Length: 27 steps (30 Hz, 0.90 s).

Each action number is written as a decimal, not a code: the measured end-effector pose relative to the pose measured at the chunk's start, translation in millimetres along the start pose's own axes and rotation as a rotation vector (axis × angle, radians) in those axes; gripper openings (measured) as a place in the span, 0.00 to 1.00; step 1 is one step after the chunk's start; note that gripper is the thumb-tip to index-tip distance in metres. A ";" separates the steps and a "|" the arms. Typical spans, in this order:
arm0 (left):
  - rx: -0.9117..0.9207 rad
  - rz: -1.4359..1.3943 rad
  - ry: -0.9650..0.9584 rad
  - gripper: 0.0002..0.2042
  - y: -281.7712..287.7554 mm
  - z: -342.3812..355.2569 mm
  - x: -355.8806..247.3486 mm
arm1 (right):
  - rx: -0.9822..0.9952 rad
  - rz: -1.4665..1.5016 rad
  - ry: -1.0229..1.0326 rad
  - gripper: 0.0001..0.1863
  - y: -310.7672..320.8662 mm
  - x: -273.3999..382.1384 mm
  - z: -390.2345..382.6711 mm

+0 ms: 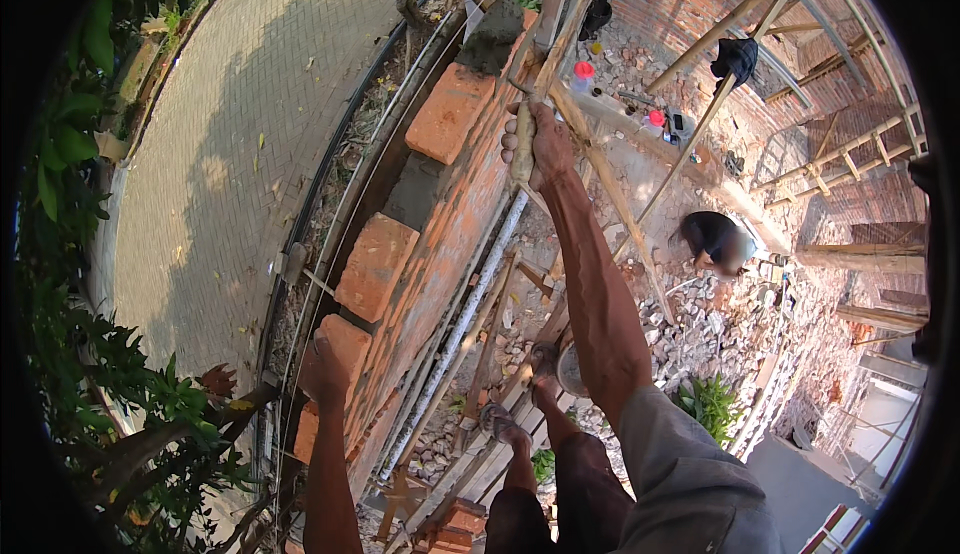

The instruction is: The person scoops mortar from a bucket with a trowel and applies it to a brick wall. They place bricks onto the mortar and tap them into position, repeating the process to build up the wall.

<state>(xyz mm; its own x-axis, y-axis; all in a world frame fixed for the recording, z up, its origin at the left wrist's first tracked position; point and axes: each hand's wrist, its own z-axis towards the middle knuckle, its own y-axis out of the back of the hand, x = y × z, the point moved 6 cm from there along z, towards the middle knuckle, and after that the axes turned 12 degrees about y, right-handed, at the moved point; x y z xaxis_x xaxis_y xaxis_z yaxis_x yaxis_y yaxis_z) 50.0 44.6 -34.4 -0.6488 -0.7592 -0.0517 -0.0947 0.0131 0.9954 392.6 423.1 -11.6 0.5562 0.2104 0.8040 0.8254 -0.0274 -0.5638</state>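
My right hand [543,144] is closed around the pale wooden handle [523,146] of what looks like a trowel, above the far part of a brick wall. Its blade is hard to tell from the grey mortar [492,39] there. At the near part of the wall, my left hand [324,372] grips an orange brick [347,344] on the top course; some of its fingers are hidden. Two more bricks, a middle one [376,266] and a farther one [450,112], lie along the top, with a bed of wet mortar [412,192] between them.
Left of the wall runs a paved road [215,184], with leafy branches [75,144] beyond. I stand on planks [470,484] right of the wall, near stacked bricks [455,526]. Bamboo poles [690,149] rise over rubble [690,329], where another person [708,234] crouches.
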 end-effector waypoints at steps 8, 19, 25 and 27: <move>0.124 -0.024 0.169 0.25 9.4 2.8 -8.8 | 0.155 -0.657 0.085 0.18 42.4 -13.5 -49.9; -0.067 -0.097 0.157 0.20 11.5 0.3 -12.6 | 0.664 -1.859 0.809 0.10 -30.9 158.7 56.9; -0.087 -0.079 0.085 0.18 1.6 -0.7 -6.4 | 0.679 -1.856 0.343 0.10 -85.7 178.5 124.0; -0.144 0.026 -0.053 0.18 0.2 -1.4 -9.1 | 0.707 -1.807 0.145 0.11 -84.1 182.8 136.7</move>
<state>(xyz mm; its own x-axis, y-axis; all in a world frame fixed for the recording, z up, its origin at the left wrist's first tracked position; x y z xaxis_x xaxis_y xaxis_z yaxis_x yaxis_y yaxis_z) 56.9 50.5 -33.6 -0.6887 -0.7245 -0.0259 0.0294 -0.0636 0.9975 411.6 597.5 157.0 -0.7349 -0.5346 0.4173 0.1818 0.4374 0.8807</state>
